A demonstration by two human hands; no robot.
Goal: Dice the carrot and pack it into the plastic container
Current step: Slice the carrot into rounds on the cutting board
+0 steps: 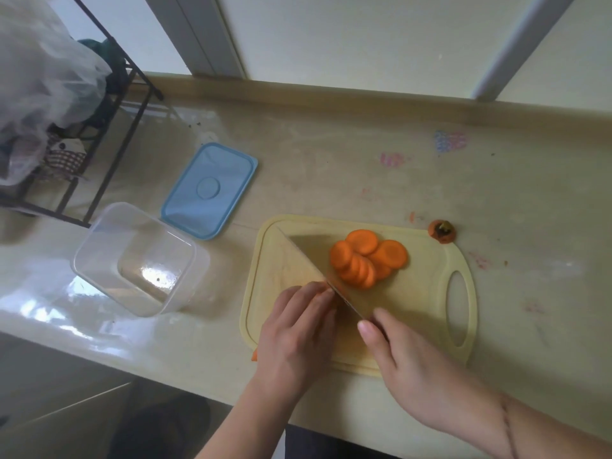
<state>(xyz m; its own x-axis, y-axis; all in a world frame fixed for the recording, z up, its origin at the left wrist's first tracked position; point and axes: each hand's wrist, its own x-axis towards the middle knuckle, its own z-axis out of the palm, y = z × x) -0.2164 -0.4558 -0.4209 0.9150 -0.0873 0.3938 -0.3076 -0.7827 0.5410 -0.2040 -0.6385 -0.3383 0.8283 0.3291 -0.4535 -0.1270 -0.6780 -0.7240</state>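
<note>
Your right hand [410, 366], nearest the lens, is clenched around the knife's handle, which the hand hides; thumb and forefinger reach onto the heel of the blade. Your left hand [294, 329] lies just beside it, fingers curled down over the uncut carrot [254, 355], pinning it to the board; only an orange end shows below the palm at the board's near edge, and the fingertips rest against the flat of the blade.

Beige countertop [331, 167]: carries everything described below and bears faint pink and purple marks toward its far right.

Wire rack [109, 134]: stands at the far left, draped with a clear plastic bag [43, 71].

Pale yellow cutting board [427, 293]: sits at centre right, its oval handle hole pointing right.

Clear plastic container [99, 246]: stands open left of the board, apart from it, with no carrot inside.

Blue lid [210, 190]: lies flat just behind the container, close to its far corner.

Knife [298, 256]: its blade runs diagonally from your hands toward the board's far left corner, edge down at the carrot's cut face.

Carrot slices [367, 256]: a heap of overlapping round discs rests on the board just right of the blade.

Carrot top [442, 230]: the trimmed stem end lies on the counter, just off the board's far right corner.
</note>
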